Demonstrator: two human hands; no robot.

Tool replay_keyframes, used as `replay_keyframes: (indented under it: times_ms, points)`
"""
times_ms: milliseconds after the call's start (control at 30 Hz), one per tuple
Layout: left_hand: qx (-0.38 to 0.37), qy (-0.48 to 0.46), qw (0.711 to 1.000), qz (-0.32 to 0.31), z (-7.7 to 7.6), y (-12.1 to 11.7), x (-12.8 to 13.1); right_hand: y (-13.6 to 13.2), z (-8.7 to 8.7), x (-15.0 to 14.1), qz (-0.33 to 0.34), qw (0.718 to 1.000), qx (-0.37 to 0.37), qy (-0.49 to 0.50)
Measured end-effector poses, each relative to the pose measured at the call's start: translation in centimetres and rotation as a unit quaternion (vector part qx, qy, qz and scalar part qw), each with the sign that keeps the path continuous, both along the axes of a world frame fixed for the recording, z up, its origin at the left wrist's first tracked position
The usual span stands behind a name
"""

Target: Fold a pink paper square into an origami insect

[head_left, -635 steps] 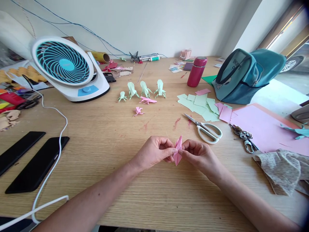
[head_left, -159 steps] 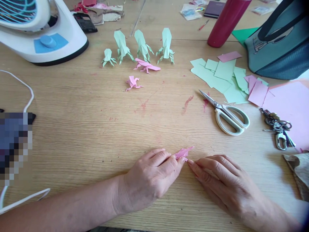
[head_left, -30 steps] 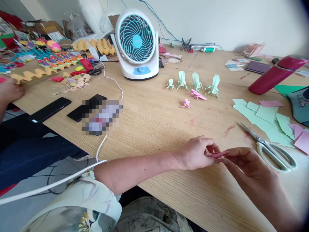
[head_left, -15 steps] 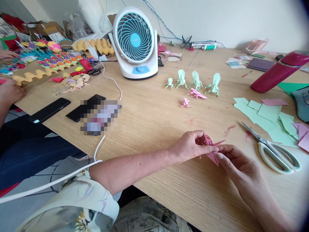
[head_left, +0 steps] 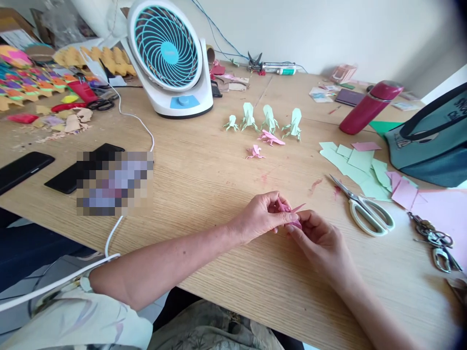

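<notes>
Between my two hands is a piece of folded pink paper (head_left: 284,205), partly covered by my fingers, with thin pointed ends sticking out. My left hand (head_left: 268,214) pinches it from the left, thumb on top. From the right, my right hand (head_left: 319,240) grips its lower edge between thumb and fingers. Beyond the hands stand several pale green origami insects (head_left: 269,118) in a row. In front of them are a pink origami insect (head_left: 270,138) and a smaller pink origami figure (head_left: 255,152). Scissors (head_left: 365,209) with white handles lie to the right of my right hand.
Green paper sheets (head_left: 359,163) and pink paper pieces (head_left: 404,192) lie at right, near keys (head_left: 434,238), a teal bag (head_left: 430,136) and a red bottle (head_left: 372,107). A white fan (head_left: 171,58) stands at the back. Dark phones (head_left: 25,170) and a white cable (head_left: 113,233) are at left.
The view has turned right, bringing the bag and keys into sight. The lower point of the pink paper now shows less, folded or tucked between my fingers. Both hands keep their grip.
</notes>
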State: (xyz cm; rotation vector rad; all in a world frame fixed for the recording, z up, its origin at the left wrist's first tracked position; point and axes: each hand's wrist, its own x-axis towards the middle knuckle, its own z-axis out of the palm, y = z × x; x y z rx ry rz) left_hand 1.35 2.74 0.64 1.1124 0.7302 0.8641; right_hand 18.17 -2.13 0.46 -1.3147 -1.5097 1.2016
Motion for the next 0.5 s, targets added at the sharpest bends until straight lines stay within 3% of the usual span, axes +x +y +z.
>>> replay_keyframes:
  times_ms: [267, 500]
  points:
    - [0.035, 0.074, 0.996, 0.018, 0.35, -0.10, -0.14, -0.18, 0.02, -0.30, -0.031, 0.996, 0.012, -0.079]
    - [0.013, 0.045, 0.999, -0.011, -0.08, -0.05, -0.26, -0.42, 0.11, -0.09, -0.029, 0.998, 0.015, -0.055]
